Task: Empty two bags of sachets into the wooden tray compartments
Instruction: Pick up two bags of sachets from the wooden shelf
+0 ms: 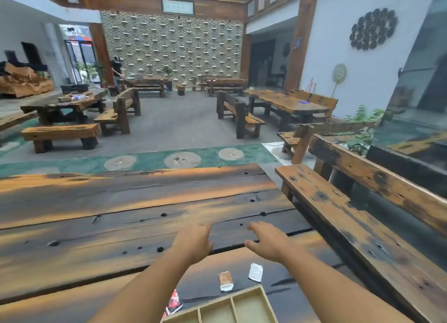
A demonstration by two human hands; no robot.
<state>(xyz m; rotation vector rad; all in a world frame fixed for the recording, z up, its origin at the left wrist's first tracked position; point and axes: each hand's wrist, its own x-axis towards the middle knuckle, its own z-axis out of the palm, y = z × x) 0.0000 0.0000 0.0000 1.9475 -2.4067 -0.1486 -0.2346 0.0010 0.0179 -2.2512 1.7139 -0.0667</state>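
Note:
A pale wooden tray (264, 296) with several compartments lies at the bottom edge of the dark plank table (121, 226); the compartments that show hold nothing. Just beyond it lie a brown-and-white sachet (225, 281) and a white sachet (255, 272). A red printed bag (174, 303) peeks out from under my left forearm, left of the tray. My left hand (193, 241) and my right hand (268, 241) hover palm-down over the table beyond the sachets, fingers loosely spread, holding nothing.
A long wooden bench (338, 213) with a backrest runs along the table's right side. More wooden tables and benches (242, 115) fill the hall beyond. A person (117, 72) stands far back on the left.

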